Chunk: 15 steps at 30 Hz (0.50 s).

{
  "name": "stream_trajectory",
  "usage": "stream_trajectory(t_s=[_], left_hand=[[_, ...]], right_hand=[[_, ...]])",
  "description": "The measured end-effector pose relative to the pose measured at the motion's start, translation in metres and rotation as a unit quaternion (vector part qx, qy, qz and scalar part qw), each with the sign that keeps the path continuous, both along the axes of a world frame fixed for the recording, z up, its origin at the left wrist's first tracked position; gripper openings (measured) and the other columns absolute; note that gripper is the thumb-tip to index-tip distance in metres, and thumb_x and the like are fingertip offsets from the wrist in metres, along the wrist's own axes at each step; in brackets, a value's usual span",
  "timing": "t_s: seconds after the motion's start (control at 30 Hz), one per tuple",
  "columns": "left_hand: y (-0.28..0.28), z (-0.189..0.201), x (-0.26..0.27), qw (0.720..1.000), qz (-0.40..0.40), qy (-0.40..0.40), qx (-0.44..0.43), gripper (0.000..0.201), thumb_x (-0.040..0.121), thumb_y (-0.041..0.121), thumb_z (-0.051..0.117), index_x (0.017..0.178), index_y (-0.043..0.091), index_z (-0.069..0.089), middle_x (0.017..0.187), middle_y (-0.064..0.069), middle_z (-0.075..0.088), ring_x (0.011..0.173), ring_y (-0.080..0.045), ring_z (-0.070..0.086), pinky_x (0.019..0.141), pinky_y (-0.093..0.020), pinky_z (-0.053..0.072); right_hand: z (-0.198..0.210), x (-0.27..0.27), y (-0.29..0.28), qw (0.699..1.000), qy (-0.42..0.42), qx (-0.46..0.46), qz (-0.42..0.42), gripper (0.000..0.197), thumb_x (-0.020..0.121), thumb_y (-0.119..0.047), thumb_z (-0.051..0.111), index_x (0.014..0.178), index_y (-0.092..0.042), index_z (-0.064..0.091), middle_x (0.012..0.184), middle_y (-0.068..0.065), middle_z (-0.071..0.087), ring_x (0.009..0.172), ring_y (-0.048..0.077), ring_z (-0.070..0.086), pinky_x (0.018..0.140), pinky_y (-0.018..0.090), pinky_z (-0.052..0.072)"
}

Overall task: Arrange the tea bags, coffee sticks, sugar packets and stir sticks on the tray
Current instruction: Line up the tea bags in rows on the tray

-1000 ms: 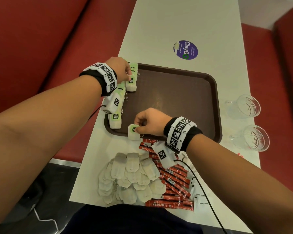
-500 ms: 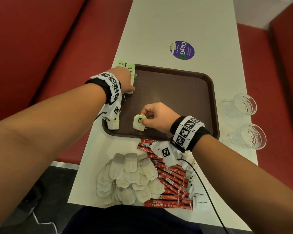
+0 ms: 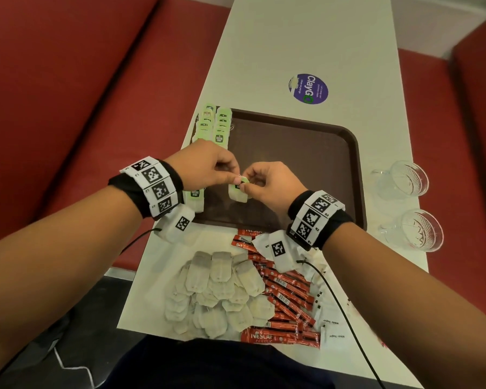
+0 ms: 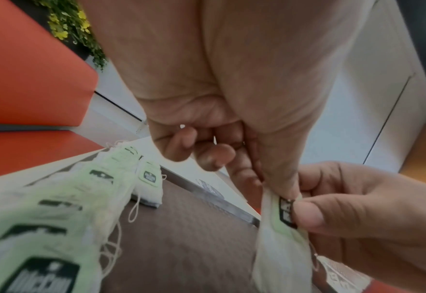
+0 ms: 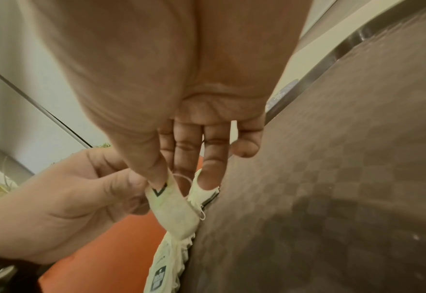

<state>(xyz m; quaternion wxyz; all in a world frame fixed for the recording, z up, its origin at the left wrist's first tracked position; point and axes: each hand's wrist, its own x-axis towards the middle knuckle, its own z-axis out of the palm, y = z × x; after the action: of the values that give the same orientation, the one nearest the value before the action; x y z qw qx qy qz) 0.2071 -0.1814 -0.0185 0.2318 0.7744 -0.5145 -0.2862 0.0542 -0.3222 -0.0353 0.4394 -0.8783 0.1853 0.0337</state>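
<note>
Both hands meeting at the centre of the head view, above the near part of the brown tray (image 3: 306,164). Right hand (image 3: 270,182) pinching one tea bag (image 3: 237,192) by its green tag, thumb against fingertips; left hand (image 3: 205,169) pinching the same bag at its top edge, so held from two sides and hanging just above the tray floor. Same double pinch clear in both wrist views.

Two rows of green-tagged tea bags (image 3: 218,127) already lying along the left edge of the tray, running from upper left toward the left wrist. At the bottom of the frame, still off the tray: a pile of plain tea bags (image 3: 219,290), red coffee sticks (image 3: 286,293) and white sugar packets (image 3: 333,329). No stir sticks identifiable.

Probably the tea bag step in hand, with most of the task remaining. Next move likely: passing the bag fully to the left hand, then laying it flat at the near end of a row, tag up, string tucked in.
</note>
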Motion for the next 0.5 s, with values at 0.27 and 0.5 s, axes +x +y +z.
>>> stream_trajectory(t_s=[0.27,0.5], left_hand=[[0.003,-0.02,0.032,0.991,0.13,-0.012,-0.027,0.009,0.087,0.036,0.074,0.088,0.027,0.072,0.082,0.008,0.072,0.076,-0.007,0.066,0.077,-0.025,0.053],[-0.02,-0.039,0.063,0.984,0.157,-0.066,0.046,0.008,0.091,0.033,0.069,0.085,0.028,0.069,0.085,0.004,0.073,0.071,-0.007,0.062,0.061,-0.02,0.044]], right_hand=[[-0.003,-0.032,0.01,0.993,0.065,-0.045,0.086,0.039,0.085,-0.03,0.075,0.12,-0.024,0.057,0.095,-0.011,0.067,0.064,-0.005,0.052,0.068,0.019,0.043],[0.008,-0.072,0.032,0.929,0.166,-0.181,0.278,0.042,0.077,-0.052,0.078,0.111,-0.03,0.066,0.104,-0.011,0.057,0.1,0.011,0.051,0.088,0.033,0.05]])
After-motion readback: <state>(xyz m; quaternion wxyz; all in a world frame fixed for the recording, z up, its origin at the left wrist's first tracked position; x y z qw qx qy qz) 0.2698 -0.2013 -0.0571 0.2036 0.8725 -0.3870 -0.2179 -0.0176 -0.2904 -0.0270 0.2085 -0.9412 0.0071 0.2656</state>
